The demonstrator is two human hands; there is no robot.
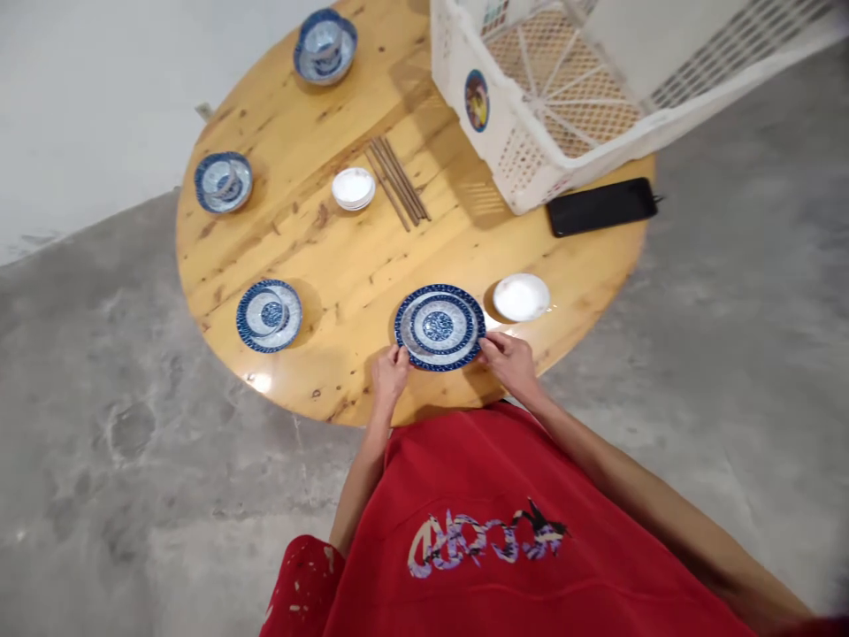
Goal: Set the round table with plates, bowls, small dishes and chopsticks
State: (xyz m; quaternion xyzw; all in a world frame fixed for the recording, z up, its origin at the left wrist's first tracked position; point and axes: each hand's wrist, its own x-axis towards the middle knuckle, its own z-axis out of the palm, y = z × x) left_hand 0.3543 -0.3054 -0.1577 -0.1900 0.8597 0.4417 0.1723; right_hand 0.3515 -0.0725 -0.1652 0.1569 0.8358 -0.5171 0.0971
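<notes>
A blue-and-white patterned plate (439, 361) lies at the near edge of the round table, with a smaller matching dish (438, 326) on top of it. My left hand (390, 379) pinches the plate's rim at its lower left. On the right side, my right hand (508, 361) grips the same rim between thumb and fingers. Just beyond my right hand is a white bowl or stack of small dishes (522, 297); I cannot tell which. A blue-and-white place setting (269, 316) stands to the left, apart from my hands.
Farther along the wooden table (332, 292) are two more blue-and-white settings (224, 183), stacked small white dishes (353, 188) and several chopsticks (399, 183). A large white plastic crate (531, 168) occupies the far right, with a black phone (602, 208) beside it.
</notes>
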